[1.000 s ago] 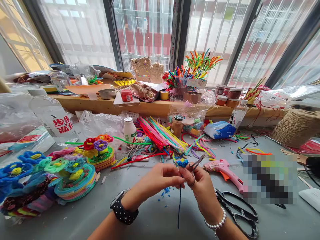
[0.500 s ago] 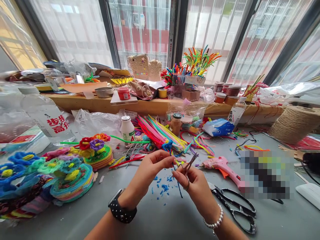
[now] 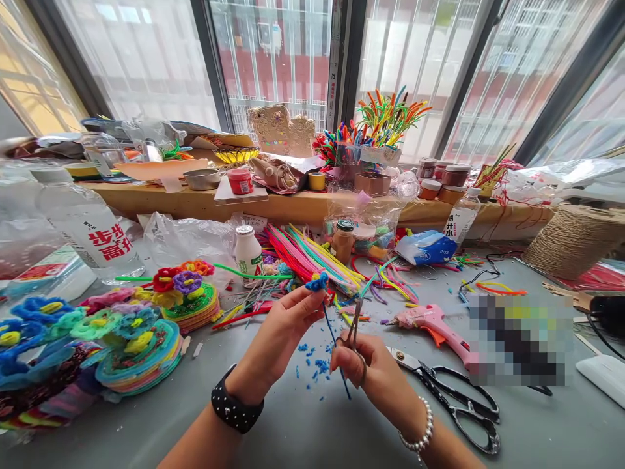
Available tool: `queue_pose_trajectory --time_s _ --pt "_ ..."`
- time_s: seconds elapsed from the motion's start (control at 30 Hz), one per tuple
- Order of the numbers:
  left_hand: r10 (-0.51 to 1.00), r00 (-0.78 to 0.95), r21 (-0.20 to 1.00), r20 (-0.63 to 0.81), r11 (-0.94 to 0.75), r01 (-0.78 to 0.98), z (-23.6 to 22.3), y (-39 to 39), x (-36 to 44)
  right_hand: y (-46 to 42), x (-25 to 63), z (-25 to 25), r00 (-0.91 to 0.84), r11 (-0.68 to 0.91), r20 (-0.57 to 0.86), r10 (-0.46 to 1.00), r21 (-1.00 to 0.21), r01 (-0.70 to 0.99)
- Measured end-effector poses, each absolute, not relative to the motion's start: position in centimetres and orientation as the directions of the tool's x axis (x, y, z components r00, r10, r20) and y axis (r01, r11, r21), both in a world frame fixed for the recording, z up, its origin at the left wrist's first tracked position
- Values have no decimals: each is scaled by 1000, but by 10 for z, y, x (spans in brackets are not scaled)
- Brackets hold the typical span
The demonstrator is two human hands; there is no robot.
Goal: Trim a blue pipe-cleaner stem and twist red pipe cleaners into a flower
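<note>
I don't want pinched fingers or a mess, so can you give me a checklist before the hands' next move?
Left hand holding the blue flower: ok.
Right hand holding the small scissors: ok.
Small scissors' tips apart from the left hand: ok.
Blue stem not touching the right hand: cannot tell, they overlap in view.
Blue scraps swept up: not ok, they lie on the table.
Glue gun cold: cannot tell.
</note>
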State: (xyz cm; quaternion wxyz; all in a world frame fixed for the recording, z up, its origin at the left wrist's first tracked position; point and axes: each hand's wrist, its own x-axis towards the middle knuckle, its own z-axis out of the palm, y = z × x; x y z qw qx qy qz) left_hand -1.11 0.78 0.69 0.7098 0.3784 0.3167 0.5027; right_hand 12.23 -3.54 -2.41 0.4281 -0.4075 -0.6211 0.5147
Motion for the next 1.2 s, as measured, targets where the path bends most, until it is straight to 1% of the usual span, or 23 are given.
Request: queue_pose_trajectory --time_s 0.1,0.2,0.3,0.4,0.63,1.2 --pt "950 303 835 -74 225 -502 7 7 -12 -38 121 -25 -387 184 131 913 -977 103" --pt "945 317 827 -75 237 -511 7 7 -12 -41 119 -25 -446 188 120 887 -976 112" --pt "944 319 833 -80 239 -498 7 6 -13 -43 119 -25 -498 199 102 861 -969 146" --pt "940 331 846 -77 238 -478 6 7 -13 -43 119 -25 -521 244 112 846 -951 191" --pt "934 350 858 -68 234 -458 5 7 -13 -41 119 -24 -506 350 180 843 -899 264" --pt "958 275 854 -76 206 -479 6 7 -12 -38 118 -27 -354 333 228 907 -903 271"
